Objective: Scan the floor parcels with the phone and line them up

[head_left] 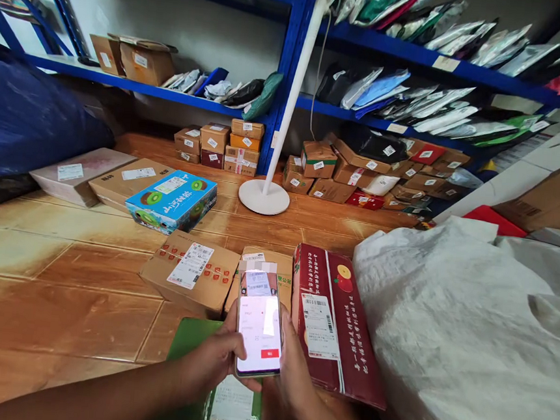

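The fingers of the left hand (222,355) and right hand (293,361) are closed around the two sides of a phone (255,332), the left thumb over the lit screen. The phone is tilted above a green box (190,339), whose white label shows between the forearms.

Just beyond stand more closed boxes, their contents hidden: a tan box (285,263) partly behind the phone, a brown box (157,271) with red printing to the left, and a long maroon box (346,353) to the right. Beside that one slumps a crinkled whitish sack (465,331).

Farther left, a blue box (170,204) with kiwi pictures sits next to two plainer cartons (101,181), near a bulging blue plastic bag (28,109).

The floor (83,271) looks like glossy wood planks. A white stand (264,199) with a round base rises before blue shelves (134,84) holding cardboard boxes and shiny plastic packets (440,109); small labelled parcels (246,145) are stacked beneath.
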The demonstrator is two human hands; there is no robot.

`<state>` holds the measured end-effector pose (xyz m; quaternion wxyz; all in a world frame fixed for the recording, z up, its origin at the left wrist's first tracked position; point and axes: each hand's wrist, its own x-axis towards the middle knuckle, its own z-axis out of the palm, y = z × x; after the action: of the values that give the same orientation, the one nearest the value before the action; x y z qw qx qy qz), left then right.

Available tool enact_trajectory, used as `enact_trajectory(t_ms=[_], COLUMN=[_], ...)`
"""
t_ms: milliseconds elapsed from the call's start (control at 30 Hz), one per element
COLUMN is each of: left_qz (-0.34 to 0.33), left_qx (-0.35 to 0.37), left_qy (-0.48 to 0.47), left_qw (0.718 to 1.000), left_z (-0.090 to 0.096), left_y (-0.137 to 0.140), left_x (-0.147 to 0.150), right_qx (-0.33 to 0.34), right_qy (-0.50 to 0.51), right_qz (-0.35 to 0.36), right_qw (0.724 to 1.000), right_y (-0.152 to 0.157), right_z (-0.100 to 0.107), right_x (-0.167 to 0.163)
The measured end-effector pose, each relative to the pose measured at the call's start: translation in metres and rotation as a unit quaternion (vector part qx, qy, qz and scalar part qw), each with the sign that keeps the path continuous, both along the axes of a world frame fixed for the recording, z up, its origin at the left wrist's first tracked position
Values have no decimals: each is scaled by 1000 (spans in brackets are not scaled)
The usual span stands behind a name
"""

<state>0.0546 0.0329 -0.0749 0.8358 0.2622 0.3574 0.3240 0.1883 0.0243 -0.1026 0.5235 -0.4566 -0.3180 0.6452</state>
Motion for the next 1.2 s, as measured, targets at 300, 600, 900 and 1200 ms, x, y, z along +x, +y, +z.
enact_trajectory(t_ms=[300,600,900,1200], left_qz=[-6,-1,-6,-7], left_qx=[9,2,1,-1], left_qy=[-34,-39,-33,-31], left_qw=[999,999,999,999], left_z=[-10,-11,-9,-11], left_y=[1,4,6,6], left_x=[-2,0,0,3], right_qx=[7,9,5,17], right_qy=[-18,-38,-31,-34], right_qz=[0,-6,-5,6], right_qw=[1000,999,1000,999], right_y=[0,2,3,2], right_z=[-2,3,1,-4], right_x=[3,5,4,7])
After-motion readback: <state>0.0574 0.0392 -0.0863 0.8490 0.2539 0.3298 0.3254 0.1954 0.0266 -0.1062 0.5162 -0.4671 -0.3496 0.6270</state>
